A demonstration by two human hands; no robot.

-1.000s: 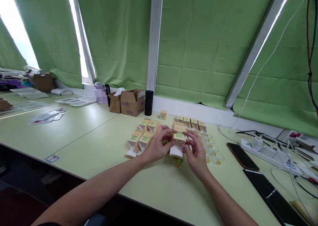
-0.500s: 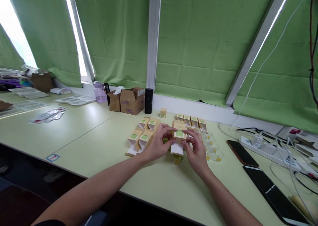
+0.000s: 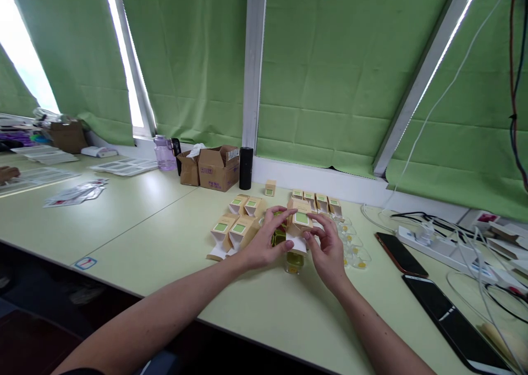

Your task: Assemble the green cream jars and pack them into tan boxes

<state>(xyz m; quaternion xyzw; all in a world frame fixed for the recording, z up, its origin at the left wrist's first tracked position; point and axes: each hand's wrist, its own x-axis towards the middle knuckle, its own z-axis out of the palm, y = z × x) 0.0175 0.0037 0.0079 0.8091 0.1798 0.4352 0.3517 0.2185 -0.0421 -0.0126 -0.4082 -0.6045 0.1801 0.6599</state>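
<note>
A small tan cardboard box [image 3: 298, 210] with a green label is held tilted above the table, its white-lined flap [image 3: 297, 244] hanging down. My right hand [image 3: 328, 246] grips the box's right side between fingers and thumb. On the left edge, my left hand [image 3: 270, 237] touches it with a fingertip, its thumb by the flap. Below the flap stands a small glass jar [image 3: 294, 264] with greenish contents. More green jars [image 3: 279, 235] show partly behind my left fingers. Several similar boxes with open flaps [image 3: 239, 228] lie left of my hands.
Another row of boxes [image 3: 322, 200] and clear plastic pieces with yellow dots [image 3: 358, 257] lie behind and right. Two phones [image 3: 401, 254], a power strip [image 3: 445, 251] and cables are farther right. Cartons [image 3: 218, 169] and a black cylinder [image 3: 246, 169] stand at the back. Another person's hand [image 3: 8, 174] shows far left.
The held box has tilted and shifted slightly right. My left thumb has slid down from the box's side towards the flap, and the left fingers have spread wider.
</note>
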